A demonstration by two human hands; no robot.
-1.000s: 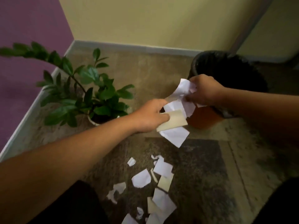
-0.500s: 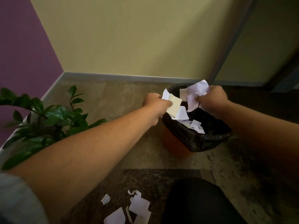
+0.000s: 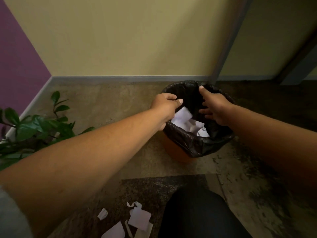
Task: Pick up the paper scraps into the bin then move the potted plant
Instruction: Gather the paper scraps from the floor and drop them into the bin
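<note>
Both hands over the orange bin (image 3: 178,152): left hand (image 3: 165,107) curled, a white scrap just under it; right hand (image 3: 213,107) spread, empty. Paper scraps (image 3: 137,219) remain on the floor well behind them. Potted plant (image 3: 34,129), off the left arm, unmoved.

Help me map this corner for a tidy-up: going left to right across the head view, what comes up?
Potted plant → left hand → right hand, both hands over the bin.
</note>
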